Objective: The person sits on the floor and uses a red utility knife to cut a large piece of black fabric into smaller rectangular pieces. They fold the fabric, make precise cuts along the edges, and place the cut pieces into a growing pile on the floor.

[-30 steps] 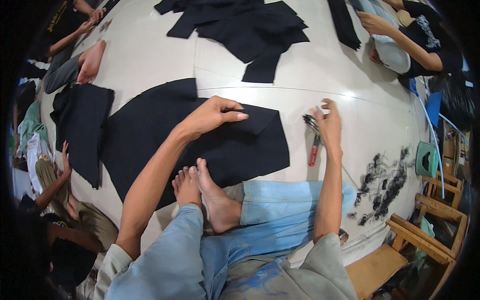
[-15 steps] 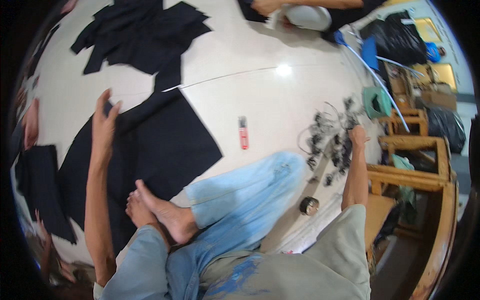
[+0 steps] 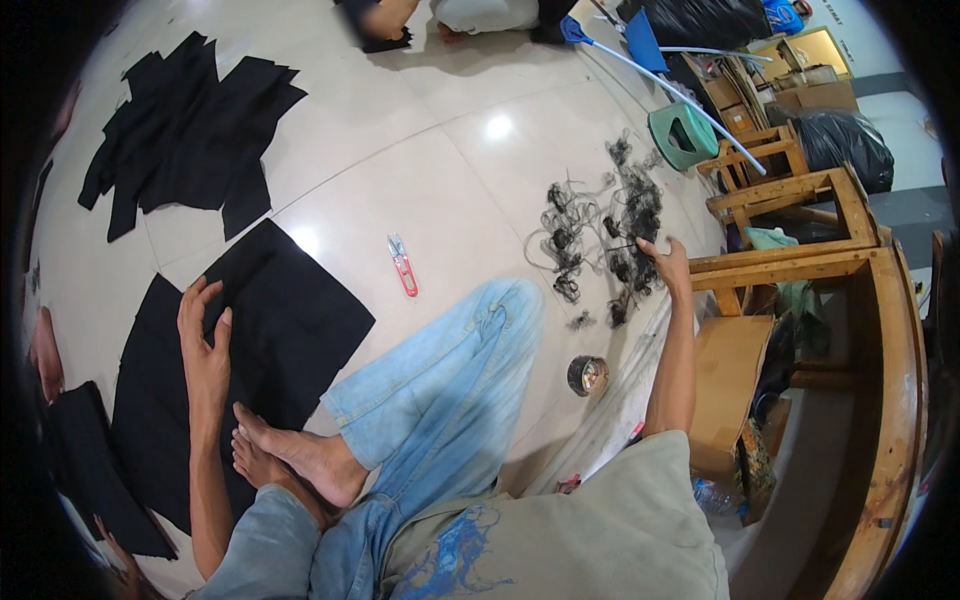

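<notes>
- My left hand [image 3: 205, 335]: over the black cloth panel [image 3: 290, 310], thumb set well apart from loosely curved fingers; nothing seen in its grasp. Contact with the cloth: cannot tell.
- My right hand [image 3: 668, 262]: at the near right edge of the black thread scraps [image 3: 635, 225], fingers partly bent with a gap between them. Whether a strand is caught at the fingertips: cannot tell.
- Black cloth panel: matte, dark, smooth-faced, straight-cut edges with a sharp corner pointing right; lies flat in front of my bare feet [image 3: 300, 462].
- Thread scraps: fine, curly, tangled into two loose clumps with stray loops around them.
- Thread clippers [image 3: 405, 272]: red handle, metallic blades pointing away from me; on the floor between cloth and scraps.
- Cloth pile [image 3: 185, 140]: black pieces, angular, overlapping like a fan, beyond the panel.
- Folded black cloth [image 3: 95, 480]: long, narrow, left of the panel.
- Round container [image 3: 588, 375]: dark side, near my denim-covered knee [image 3: 510, 310].
- Floor [image 3: 450, 210]: pale glossy tile, thin dark joints, bright lamp reflection.
- Room, right side: green plastic stool [image 3: 683, 135], light-blue pole [image 3: 670, 94] slanting across it, worn wooden frames [image 3: 790, 262], flat brown cardboard [image 3: 728, 380], crinkled black plastic bag [image 3: 845, 150].
</notes>
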`<state>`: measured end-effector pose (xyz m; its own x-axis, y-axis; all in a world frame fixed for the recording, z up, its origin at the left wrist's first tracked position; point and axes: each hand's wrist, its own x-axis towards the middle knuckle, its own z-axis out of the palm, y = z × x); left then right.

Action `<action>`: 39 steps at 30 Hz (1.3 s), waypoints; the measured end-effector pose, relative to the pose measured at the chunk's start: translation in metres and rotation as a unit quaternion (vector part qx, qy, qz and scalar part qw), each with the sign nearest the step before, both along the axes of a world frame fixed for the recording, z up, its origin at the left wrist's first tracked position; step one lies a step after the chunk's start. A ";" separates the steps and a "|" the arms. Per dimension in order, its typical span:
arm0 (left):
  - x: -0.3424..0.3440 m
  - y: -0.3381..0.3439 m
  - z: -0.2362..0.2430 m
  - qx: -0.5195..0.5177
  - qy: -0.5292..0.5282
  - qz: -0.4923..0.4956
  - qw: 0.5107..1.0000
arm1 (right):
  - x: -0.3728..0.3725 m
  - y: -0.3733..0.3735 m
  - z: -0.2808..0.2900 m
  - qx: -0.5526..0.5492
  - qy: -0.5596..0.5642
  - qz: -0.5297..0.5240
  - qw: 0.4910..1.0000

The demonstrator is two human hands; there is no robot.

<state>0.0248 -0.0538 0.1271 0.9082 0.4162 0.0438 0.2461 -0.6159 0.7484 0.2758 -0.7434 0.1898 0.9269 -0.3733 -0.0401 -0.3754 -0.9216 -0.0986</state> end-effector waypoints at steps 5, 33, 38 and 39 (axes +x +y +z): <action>-0.002 -0.007 0.003 -0.029 0.004 -0.013 0.999 | -0.015 -0.018 -0.008 0.335 -0.052 0.062 0.939; -0.061 -0.093 0.043 -0.070 0.088 -0.359 0.927 | -0.142 0.092 0.277 0.302 -0.166 0.415 0.842; -0.067 -0.085 0.038 -0.109 0.065 -0.338 0.932 | -0.047 0.098 0.239 0.586 0.054 0.428 0.686; -0.068 -0.084 0.040 -0.113 0.065 -0.337 0.932 | -0.017 0.094 0.215 0.588 0.030 0.365 0.721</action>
<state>-0.0428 -0.1381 0.1670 0.9584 -0.2659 -0.1040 -0.0428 -0.4941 0.8684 0.2585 -0.6497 0.4045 0.8426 0.5381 0.0216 0.1322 -0.1679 -0.9769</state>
